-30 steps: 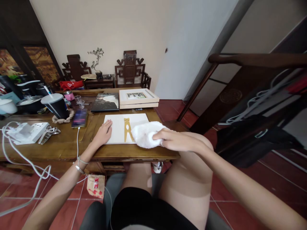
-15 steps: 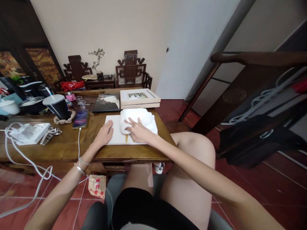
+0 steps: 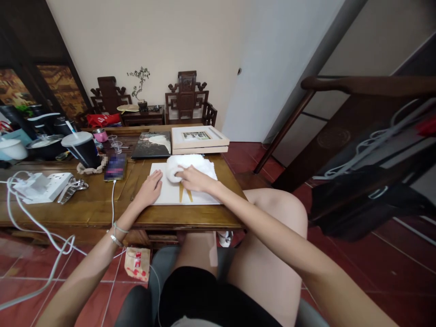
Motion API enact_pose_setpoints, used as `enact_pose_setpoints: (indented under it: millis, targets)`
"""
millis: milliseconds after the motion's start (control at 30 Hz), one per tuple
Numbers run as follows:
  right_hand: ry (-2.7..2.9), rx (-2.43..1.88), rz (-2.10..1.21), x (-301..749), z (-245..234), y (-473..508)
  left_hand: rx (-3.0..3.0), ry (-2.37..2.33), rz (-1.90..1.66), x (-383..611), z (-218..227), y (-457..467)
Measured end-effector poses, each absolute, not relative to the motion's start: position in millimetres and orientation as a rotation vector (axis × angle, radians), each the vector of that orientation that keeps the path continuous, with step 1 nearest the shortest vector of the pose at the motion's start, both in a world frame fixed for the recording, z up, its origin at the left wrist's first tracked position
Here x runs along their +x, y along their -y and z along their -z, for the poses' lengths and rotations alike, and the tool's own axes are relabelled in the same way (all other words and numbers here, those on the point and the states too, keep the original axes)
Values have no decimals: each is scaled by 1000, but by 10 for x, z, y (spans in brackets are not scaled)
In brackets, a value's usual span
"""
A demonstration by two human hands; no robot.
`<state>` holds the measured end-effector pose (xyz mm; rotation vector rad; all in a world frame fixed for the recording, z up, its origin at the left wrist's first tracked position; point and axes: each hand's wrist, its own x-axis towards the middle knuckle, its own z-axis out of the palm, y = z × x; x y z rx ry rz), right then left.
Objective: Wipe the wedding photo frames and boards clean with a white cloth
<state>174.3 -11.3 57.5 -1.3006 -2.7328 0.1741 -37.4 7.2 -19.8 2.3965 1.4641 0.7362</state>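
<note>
A white board [image 3: 170,193] lies flat near the front edge of the wooden table [image 3: 85,209]. My left hand [image 3: 149,188] rests flat on its left side, fingers stretched out. My right hand [image 3: 195,178] presses a bunched white cloth [image 3: 185,164] onto the far part of the board, fingers laid over it. A tan wooden stand piece [image 3: 185,194] lies on the board, its upper end hidden under the cloth and my right hand.
Behind the board sit a pale picture frame [image 3: 198,138] and a dark picture [image 3: 151,144]. To the left are a phone [image 3: 115,167] on a cable, a dark cup [image 3: 81,149] with a straw, a white power strip [image 3: 42,186] and keys [image 3: 72,189].
My right hand carried the cloth from the board's right front corner up onto the board and leftward, covering the top of the wooden piece. The left hand stayed put.
</note>
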Motion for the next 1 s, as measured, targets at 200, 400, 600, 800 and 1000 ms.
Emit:
enact_pose_setpoints:
  millis: [200,400,600,800,1000]
  targets:
    - [2758,-1388,-4,1520,-446,-109,2394,-1480,-705,-370,158,-66]
    - [2859,-953,8,1702,-304,572,2392,-1470,-706,-374,174,-79]
    - [2830,-822,-172,1839,-488,818,2389,-1469,-689,-370,172,-70]
    - [2742,-1287,-151,1606,-676,266,2189,-1446,-885,-348,122,-49]
    - [2690,-1434,-29,1135,-560,70,1637,-1352,-1316,-400,52,-98]
